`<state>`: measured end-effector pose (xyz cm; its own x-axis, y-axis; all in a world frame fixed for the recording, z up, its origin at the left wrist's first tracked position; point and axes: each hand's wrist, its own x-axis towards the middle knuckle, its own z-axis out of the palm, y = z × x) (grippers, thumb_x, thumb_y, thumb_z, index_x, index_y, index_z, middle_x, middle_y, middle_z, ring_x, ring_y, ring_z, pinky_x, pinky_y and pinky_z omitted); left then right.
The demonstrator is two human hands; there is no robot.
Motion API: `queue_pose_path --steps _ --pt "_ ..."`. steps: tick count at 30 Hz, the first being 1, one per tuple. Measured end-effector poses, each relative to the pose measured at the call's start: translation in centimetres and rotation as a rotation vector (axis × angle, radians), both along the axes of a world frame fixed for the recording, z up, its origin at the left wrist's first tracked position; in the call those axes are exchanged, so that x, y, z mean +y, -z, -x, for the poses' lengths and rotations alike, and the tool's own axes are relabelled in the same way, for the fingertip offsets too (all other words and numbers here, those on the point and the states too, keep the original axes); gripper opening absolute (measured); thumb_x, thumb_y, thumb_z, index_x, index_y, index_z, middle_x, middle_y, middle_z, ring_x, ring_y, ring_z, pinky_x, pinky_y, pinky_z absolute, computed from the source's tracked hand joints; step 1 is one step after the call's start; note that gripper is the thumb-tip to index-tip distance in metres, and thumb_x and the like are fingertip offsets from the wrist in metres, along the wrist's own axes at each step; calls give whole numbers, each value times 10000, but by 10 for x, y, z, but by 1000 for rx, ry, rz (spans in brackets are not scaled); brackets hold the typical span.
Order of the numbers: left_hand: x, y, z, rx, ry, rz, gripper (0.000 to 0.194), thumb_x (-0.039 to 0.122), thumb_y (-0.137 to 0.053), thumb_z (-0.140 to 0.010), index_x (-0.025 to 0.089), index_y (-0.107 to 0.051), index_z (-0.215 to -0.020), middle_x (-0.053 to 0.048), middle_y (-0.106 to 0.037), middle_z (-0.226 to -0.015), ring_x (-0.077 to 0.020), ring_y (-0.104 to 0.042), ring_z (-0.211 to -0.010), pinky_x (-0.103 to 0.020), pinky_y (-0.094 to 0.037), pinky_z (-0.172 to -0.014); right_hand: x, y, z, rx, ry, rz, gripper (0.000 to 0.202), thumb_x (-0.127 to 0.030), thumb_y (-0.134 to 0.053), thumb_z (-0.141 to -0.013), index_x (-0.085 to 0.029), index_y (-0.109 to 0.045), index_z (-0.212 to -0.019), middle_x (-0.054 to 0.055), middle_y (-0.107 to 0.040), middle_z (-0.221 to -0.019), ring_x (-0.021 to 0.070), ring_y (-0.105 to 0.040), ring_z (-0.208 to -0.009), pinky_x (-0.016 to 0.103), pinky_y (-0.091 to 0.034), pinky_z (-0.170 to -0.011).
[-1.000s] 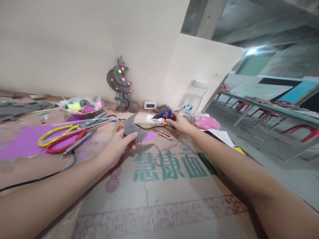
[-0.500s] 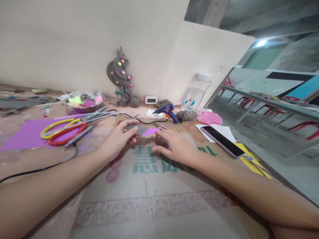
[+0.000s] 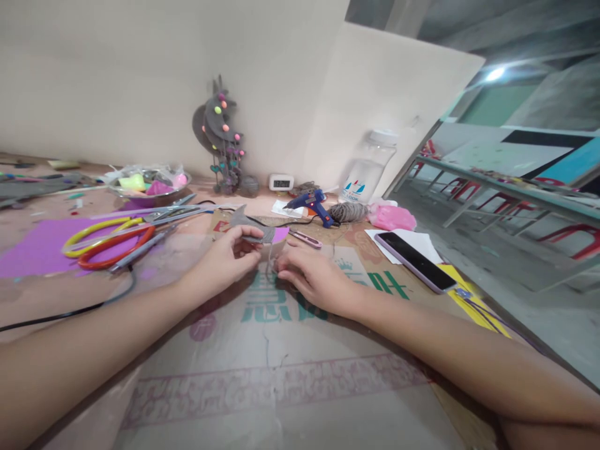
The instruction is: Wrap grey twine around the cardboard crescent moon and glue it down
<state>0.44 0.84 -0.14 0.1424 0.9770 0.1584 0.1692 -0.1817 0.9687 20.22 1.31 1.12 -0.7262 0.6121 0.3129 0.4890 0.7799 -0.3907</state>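
My left hand [image 3: 229, 256] is closed, its thumb and fingers around a flat piece partly wrapped in grey yarn [image 3: 267, 235]. A bare purple end [image 3: 280, 234] of that piece points right, and a grey pointed part [image 3: 241, 217] sticks out beyond my fingers. From the wrapped part a loose grey yarn strand [image 3: 269, 257] hangs toward my right hand [image 3: 314, 275], whose curled fingertips pinch it just right of the piece. Both hands are over the printed cardboard [image 3: 276, 350]. Behind my right fingers lies a pink-handled cutter [image 3: 305, 239].
Scissors with yellow and red handles [image 3: 115, 240] lie on purple sheet [image 3: 28, 247] at left, near a bowl [image 3: 147, 194]. Behind stand a glue gun [image 3: 312, 205], yarn bundle [image 3: 349, 213], small clock [image 3: 281, 182], bottle [image 3: 368, 169] and moon decoration [image 3: 218, 137]. A phone [image 3: 415, 261] lies right.
My right hand has drawn back from the purple end and its fingers have curled in at the yarn strand, which now shows hanging. The grey pointed part shows more beyond my left hand.
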Motion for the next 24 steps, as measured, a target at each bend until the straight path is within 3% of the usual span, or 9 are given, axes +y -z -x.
queue_pose_path --steps 5,9,12,15,19,24 --pt "4 11 2 64 -9 -88 334 209 -613 -688 190 -495 -1000 -9 -565 -839 -143 -563 -776 -261 -446 -685 -5 -1 -2 154 97 232 87 -228 -405 -887 -193 -478 -856 -7 -534 -738 112 -517 -664 244 -421 -651" --pt "5 13 3 108 -35 -117 290 204 -593 -715 200 -469 -977 -3 -547 -846 -133 -557 -758 -258 -446 -660 -2 2 -3 217 157 317 170 -347 -470 -867 -193 -472 -937 -41 -484 -674 86 -460 -562 213 -373 -547" --pt "4 12 3 143 -63 -161 263 194 -579 -729 205 -457 -962 1 -537 -852 -129 -552 -770 -257 -445 -670 1 2 -4 145 190 295 303 -417 -526 -829 -190 -496 -1027 -59 -430 -613 86 -422 -531 208 -336 -513" --pt "2 8 2 199 -103 -208 239 200 -571 -739 208 -454 -947 10 -520 -830 -125 -538 -759 -252 -433 -670 3 2 -5 66 204 192 365 -401 -580 -799 -200 -526 -1099 -43 -481 -644 94 -452 -562 212 -348 -530" --pt "-3 2 2 298 -181 -253 211 213 -569 -746 204 -453 -922 29 -480 -763 -119 -505 -710 -249 -403 -646 2 4 -6 -36 148 31 150 -295 -525 -851 -192 -629 -886 11 -632 -775 111 -550 -693 224 -395 -640" --pt "-7 -1 2 354 -153 -260 191 175 -560 -740 200 -445 -890 40 -451 -742 -111 -476 -686 -245 -382 -641 -4 4 -6 -80 111 -46 213 -327 -475 -883 -190 -635 -852 18 -670 -766 103 -576 -626 211 -401 -582"
